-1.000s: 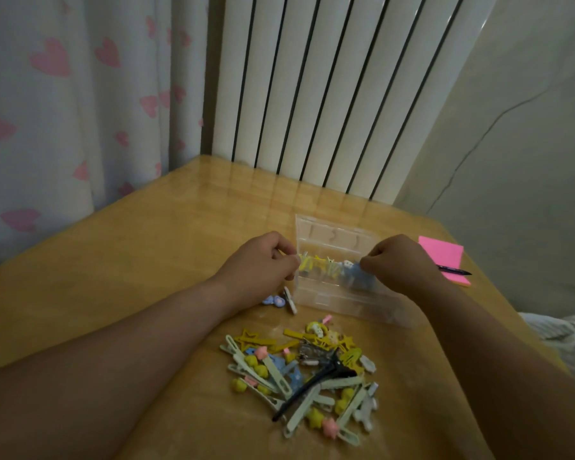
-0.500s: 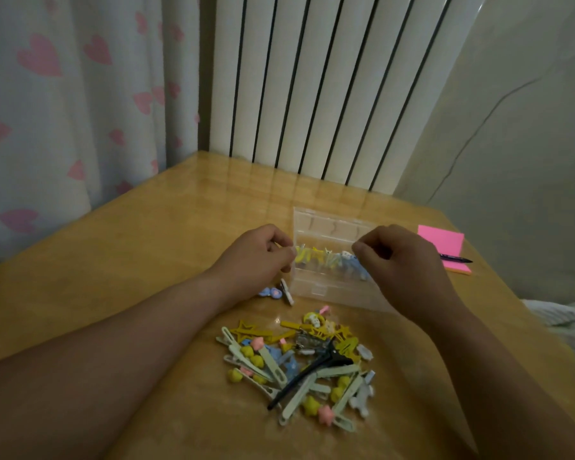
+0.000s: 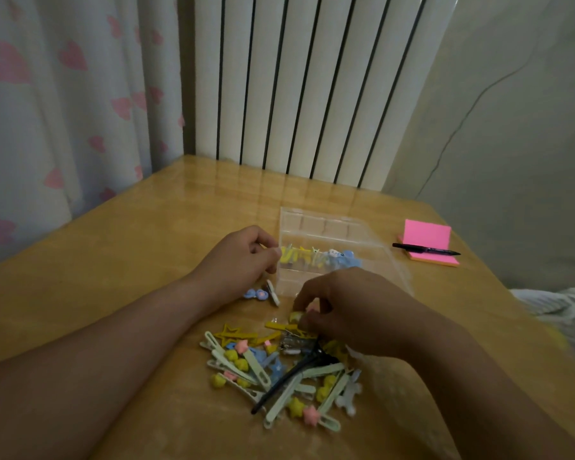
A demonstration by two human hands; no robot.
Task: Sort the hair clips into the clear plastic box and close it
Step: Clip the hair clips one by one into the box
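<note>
Over the pile [image 3: 279, 370], right hand [image 3: 356, 310] pinching yellow clip [image 3: 295, 316]

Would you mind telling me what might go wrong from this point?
The right hand pinches a yellow clip at the tangled pile's edge; neighbours may snag and drag along. The box could slide if bumped, since only the left hand is at its edge.
</note>
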